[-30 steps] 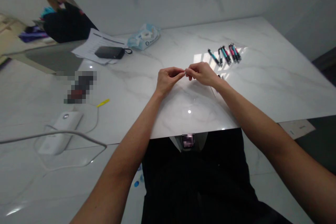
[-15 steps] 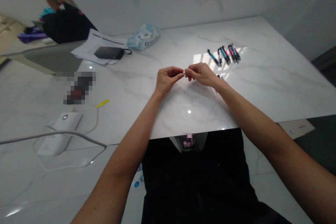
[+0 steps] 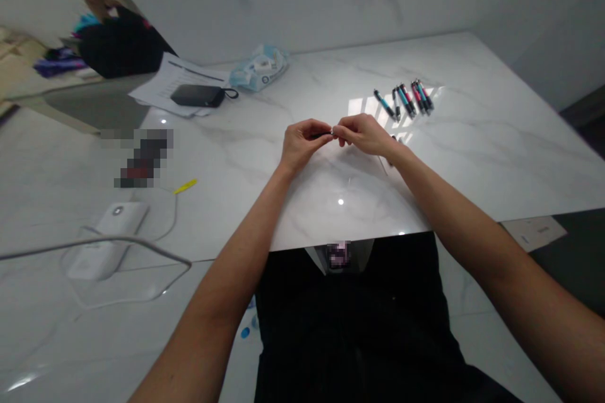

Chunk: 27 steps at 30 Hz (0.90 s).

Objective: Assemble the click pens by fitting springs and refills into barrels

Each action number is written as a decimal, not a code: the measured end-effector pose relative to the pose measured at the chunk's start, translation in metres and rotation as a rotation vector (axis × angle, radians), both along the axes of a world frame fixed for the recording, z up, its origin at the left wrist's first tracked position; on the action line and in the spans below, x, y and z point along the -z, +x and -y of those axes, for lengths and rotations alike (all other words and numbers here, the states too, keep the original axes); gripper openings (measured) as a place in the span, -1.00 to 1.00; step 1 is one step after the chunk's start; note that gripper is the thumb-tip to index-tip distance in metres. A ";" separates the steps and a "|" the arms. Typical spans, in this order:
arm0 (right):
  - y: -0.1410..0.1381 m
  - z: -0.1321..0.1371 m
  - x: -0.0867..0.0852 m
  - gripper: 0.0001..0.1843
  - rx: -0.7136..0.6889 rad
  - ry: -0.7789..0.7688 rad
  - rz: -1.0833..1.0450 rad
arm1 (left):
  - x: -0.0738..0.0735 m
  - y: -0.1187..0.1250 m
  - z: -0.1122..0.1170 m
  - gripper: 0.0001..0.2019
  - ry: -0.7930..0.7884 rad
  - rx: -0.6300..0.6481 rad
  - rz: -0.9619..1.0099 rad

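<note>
Both my hands meet above the middle of the white marble table (image 3: 472,157). My left hand (image 3: 300,143) is closed in a pinch on a thin dark pen part (image 3: 322,134) that sticks out toward the right. My right hand (image 3: 363,133) is closed too, its fingertips pressed against the tip of that part, where a small shiny piece shows; what it grips is too small to name. Several assembled pens (image 3: 405,97) with teal and red barrels lie in a row beyond my right hand.
At the back left lie papers (image 3: 177,79) with a black case (image 3: 197,95) on them and a pack of wipes (image 3: 259,67). A white device (image 3: 108,238) with its cable and a yellow tag (image 3: 185,186) sit at the left. A dark bag (image 3: 118,44) stands farther back.
The dark part now shows a little more between my fingers. Otherwise my hands have hardly moved.
</note>
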State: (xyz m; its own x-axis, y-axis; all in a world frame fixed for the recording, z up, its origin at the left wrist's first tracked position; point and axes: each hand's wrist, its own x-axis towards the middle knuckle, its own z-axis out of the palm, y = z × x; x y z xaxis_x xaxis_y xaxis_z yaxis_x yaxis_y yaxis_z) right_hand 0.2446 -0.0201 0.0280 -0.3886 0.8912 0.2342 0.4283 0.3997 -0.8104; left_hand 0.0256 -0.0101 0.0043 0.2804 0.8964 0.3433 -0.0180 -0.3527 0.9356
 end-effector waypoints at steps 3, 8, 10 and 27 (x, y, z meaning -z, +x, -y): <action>0.001 0.000 0.001 -0.49 -0.045 -0.016 -0.034 | -0.002 0.000 0.000 -0.57 0.003 -0.007 0.003; -0.003 -0.001 0.004 -0.39 -0.062 -0.079 -0.073 | -0.003 0.000 0.002 -0.56 0.000 0.020 0.009; -0.003 -0.001 0.005 -0.37 -0.062 -0.081 -0.062 | -0.003 0.001 0.002 -0.56 0.009 0.001 0.008; -0.001 -0.001 0.003 -0.48 0.019 -0.021 -0.046 | -0.002 0.000 0.001 -0.53 -0.004 -0.049 -0.037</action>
